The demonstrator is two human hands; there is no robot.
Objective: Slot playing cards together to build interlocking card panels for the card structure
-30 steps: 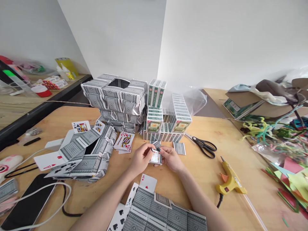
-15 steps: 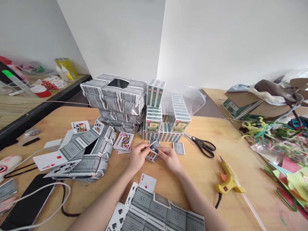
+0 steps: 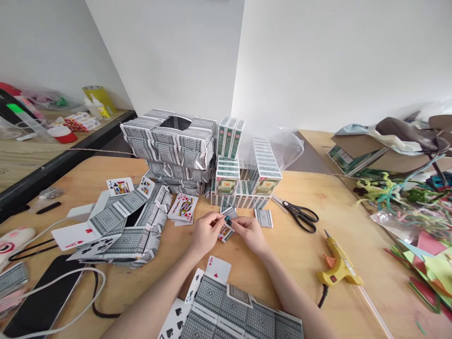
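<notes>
Both hands meet at the table's middle over a face card (image 3: 225,233). My left hand (image 3: 207,230) pinches the card's upper left edge. My right hand (image 3: 249,231) has its fingers closed on the right side of the same card, the fingertips nearly touching the left ones. Just behind lies a patterned card back (image 3: 228,211), and a small folded card (image 3: 263,218) is to the right. Below the hands, a panel of joined cards (image 3: 226,310) lies between my forearms, with an ace of diamonds (image 3: 218,270) at its top edge.
Card-covered boxes (image 3: 169,141) and boxed decks (image 3: 228,181) stand behind the hands. Black-handled scissors (image 3: 302,215) and a yellow glue gun (image 3: 339,263) lie right. At left are a card-covered piece (image 3: 141,235), a phone (image 3: 42,301) and cables.
My fingertips have shifted slightly on the card and drawn closer together. The whole view has moved a little to the right.
</notes>
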